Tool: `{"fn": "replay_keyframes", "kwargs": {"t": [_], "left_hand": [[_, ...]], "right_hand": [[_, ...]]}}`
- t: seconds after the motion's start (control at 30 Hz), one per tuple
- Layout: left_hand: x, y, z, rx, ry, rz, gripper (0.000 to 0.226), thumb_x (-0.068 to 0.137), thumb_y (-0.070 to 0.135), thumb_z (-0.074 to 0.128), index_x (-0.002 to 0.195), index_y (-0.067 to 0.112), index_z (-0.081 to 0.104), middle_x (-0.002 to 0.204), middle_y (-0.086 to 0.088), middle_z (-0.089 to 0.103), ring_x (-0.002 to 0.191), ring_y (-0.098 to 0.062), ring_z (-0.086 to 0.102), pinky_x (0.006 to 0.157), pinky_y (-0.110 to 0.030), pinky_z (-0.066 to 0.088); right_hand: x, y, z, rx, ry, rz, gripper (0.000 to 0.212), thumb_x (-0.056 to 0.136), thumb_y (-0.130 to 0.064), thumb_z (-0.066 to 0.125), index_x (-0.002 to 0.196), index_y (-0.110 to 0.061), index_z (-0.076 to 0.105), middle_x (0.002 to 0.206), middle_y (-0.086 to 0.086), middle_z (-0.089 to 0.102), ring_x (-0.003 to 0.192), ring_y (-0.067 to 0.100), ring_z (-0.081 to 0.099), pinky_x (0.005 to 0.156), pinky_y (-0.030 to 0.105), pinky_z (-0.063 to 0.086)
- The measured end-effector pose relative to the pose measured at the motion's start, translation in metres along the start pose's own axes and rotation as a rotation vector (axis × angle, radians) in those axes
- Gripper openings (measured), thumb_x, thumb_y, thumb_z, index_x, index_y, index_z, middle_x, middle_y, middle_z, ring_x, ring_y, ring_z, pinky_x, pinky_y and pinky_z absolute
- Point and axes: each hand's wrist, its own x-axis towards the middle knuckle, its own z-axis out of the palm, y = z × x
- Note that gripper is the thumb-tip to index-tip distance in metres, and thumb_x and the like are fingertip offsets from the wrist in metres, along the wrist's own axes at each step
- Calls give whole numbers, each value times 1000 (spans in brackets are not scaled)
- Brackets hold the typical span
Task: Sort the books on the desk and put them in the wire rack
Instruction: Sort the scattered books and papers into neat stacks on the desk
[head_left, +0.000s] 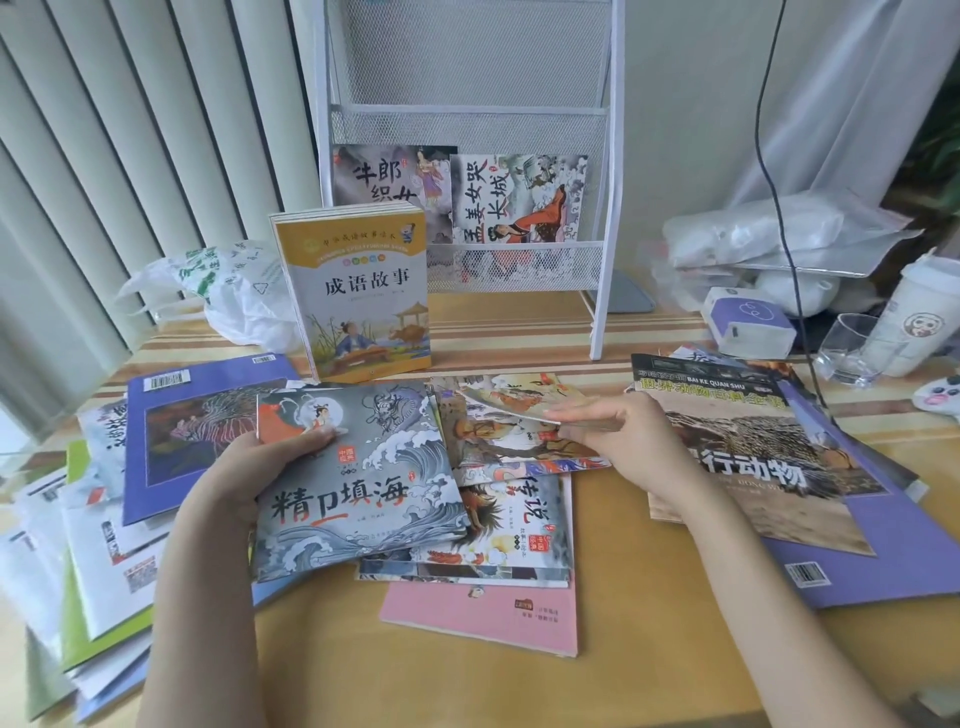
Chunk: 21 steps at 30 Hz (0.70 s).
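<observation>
Two hands low over the desk (623, 597): left hand (260, 467) fingers gripping grey wave book (358, 483), right hand (623, 441) fingers pinching thin booklet (509, 405).

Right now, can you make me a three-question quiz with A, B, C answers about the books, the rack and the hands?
1. Where does the yellow book stand?
A. In the rack's top pocket
B. Upright on the desk, in front of the wire rack
C. Flat under the pink book

2. How many books are in the rack?
A. None
B. Two
C. Five

3. What is the left hand doing?
A. Holding the grey wave book
B. Resting flat on the desk
C. Holding a glass

Answers:
1 B: it stands on the desk before the rack's lower left side.
2 B: two picture books sit side by side in the lowest pocket.
3 A: its thumb lies on the cover, while the right hand pinches a thin book.
</observation>
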Motion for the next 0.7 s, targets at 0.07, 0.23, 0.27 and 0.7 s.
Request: {"fn": "replay_keyframes", "kwargs": {"t": [0.07,0.23,0.27,0.7], "left_hand": [[2,-1,0,8,11,0,21,80,17,74,85,-1,64,56,-14,69,40,-24,64,36,-29,51],[3,-3,2,16,27,15,27,76,19,78,87,-2,67,64,-16,71,49,-28,67,48,-35,57],[3,-3,2,21,27,21,32,72,23,81,89,-2,68,70,-18,73,58,-31,69,58,-40,59],[1,5,27,-176,45,100,62,87,69,42,98,15,71,87,-11,76,81,-28,72,77,-41,56]], "right_hand": [[0,3,0,-175,158,-63,43,78,-13,71,75,-55,67,100,-36,60,112,3,51,109,51,23],[-1,3,5,50,255,-240,72,65,32,52,76,-35,76,114,-28,61,121,20,50,105,45,34],[-3,1,9,146,245,-293,71,64,33,55,74,-35,76,118,-24,62,124,20,49,106,48,35],[-4,-15,76,332,-70,-192,31,69,1,68,52,-26,72,141,-36,32,140,10,26,109,48,34]]}}
